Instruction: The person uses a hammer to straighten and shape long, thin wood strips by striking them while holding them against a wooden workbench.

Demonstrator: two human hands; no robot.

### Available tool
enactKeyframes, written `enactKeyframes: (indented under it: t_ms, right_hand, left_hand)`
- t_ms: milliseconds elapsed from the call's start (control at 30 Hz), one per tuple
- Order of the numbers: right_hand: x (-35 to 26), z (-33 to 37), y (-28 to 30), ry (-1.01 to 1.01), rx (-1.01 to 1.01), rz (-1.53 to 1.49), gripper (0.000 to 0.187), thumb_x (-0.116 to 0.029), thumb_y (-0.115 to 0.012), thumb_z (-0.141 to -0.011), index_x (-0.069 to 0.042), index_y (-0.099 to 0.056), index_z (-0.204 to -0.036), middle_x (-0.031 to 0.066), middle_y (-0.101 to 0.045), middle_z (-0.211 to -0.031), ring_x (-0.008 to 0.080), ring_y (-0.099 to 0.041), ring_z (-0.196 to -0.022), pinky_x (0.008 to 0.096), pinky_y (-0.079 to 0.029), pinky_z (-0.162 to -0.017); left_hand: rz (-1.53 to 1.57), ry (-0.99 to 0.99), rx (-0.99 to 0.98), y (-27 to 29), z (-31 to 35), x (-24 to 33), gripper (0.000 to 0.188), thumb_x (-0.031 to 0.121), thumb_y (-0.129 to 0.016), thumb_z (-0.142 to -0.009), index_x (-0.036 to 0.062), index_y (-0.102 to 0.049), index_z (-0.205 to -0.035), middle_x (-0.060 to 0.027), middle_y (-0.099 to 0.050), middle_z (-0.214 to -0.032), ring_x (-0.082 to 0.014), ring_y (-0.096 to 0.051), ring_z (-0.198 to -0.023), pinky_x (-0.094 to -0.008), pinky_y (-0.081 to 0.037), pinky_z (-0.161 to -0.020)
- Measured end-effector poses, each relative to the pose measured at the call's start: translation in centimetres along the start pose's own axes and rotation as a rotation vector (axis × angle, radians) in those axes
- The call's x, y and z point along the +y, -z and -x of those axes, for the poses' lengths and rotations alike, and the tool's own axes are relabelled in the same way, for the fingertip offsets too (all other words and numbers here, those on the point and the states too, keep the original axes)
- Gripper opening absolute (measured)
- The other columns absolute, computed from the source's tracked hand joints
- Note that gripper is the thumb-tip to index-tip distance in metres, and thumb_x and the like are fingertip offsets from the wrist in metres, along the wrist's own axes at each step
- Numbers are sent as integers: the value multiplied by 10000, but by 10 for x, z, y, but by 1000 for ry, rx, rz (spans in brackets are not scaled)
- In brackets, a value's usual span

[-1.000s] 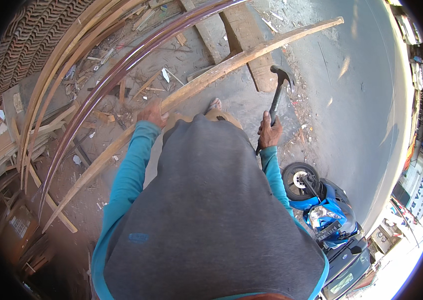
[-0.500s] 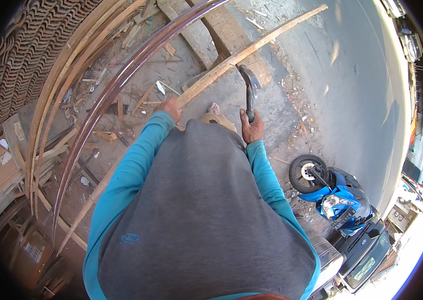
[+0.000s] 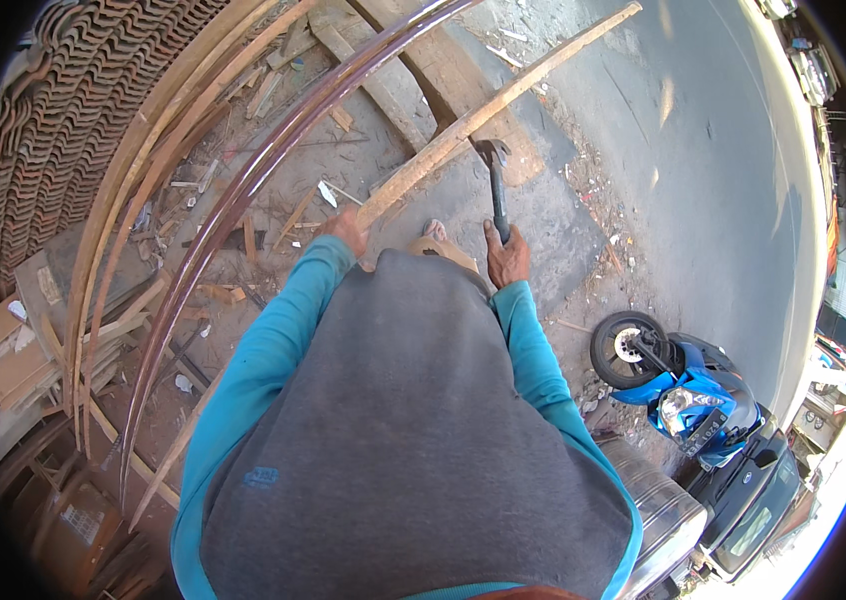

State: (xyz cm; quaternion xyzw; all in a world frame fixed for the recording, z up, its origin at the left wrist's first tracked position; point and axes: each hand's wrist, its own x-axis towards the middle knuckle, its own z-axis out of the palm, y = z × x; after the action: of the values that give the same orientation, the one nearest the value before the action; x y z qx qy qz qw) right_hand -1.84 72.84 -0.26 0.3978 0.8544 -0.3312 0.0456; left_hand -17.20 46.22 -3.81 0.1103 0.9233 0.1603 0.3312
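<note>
My left hand (image 3: 347,232) grips a long pale wooden slat (image 3: 503,100) that runs from my body up toward the far right, over the ground. My right hand (image 3: 508,258) holds a claw hammer (image 3: 494,178) by its dark handle, with the metal head resting against the slat's upper side. A foot in a sandal (image 3: 433,240) shows between the hands. My grey vest and turquoise sleeves fill the lower middle of the view.
Long curved wooden strips and a dark bent rail (image 3: 243,190) arc along the left. Stacked roof tiles (image 3: 53,130) lie at the far left. Thick planks (image 3: 413,70) and wood scraps lie ahead. A blue scooter (image 3: 683,385) is parked at the right beside the asphalt road (image 3: 723,150).
The hammer has swung from the right of the slat up to it, its head now on the wood. My view has tilted, and the slat looks steeper.
</note>
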Motion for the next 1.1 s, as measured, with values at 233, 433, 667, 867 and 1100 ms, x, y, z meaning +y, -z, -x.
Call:
enactKeyframes:
  t_ms: [233, 433, 667, 867, 1100]
  right_hand:
    - [-23, 29, 32, 196, 307, -476, 348, -354, -677, -927, -31, -567, -861, 0, -474, -624, 101, -422, -588, 283, -386, -545]
    - [-23, -5, 7, 95, -12, -15, 425, -444, -646, -897, -24, -583, -920, 254, -631, -735, 471, -618, -747, 516, -472, -666]
    - [-65, 26, 51, 186, 115, -265, 359, -371, -674, -902, -27, -572, -906, 196, -618, -672, 331, -657, -643, 414, -496, -617]
    - [-64, 11, 42, 333, 208, -435, 360, -360, -672, -903, -18, -563, -881, 182, -604, -664, 282, -641, -633, 393, -491, -622]
    - [-55, 10, 46, 77, 47, -206, 525, -503, -617, -915, 20, -597, -882, 197, -607, -685, 322, -611, -651, 431, -477, -650]
  left_hand:
    - [-27, -20, 35, -3, -1, -4, 369, 284, -707, -824, 55, -614, -1097, -248, -676, -1044, -418, -642, -1040, -482, -515, -893]
    - [-31, -80, -66, -3, -18, -15, 414, 291, -730, -805, -8, -616, -1068, -264, -672, -1044, -428, -643, -1024, -463, -519, -898]
    - [-12, -44, -44, 11, -11, -7, 406, 262, -724, -810, -1, -618, -1101, -266, -674, -1037, -417, -645, -1023, -472, -517, -900]
    - [26, -78, -27, 17, -3, 0, 369, 245, -713, -819, 36, -611, -1106, -266, -673, -1040, -427, -641, -1021, -484, -515, -894]
    - [18, -53, -23, 3, -14, -10, 372, 233, -719, -806, 33, -603, -1098, -267, -670, -1046, -426, -639, -1026, -487, -514, -890]
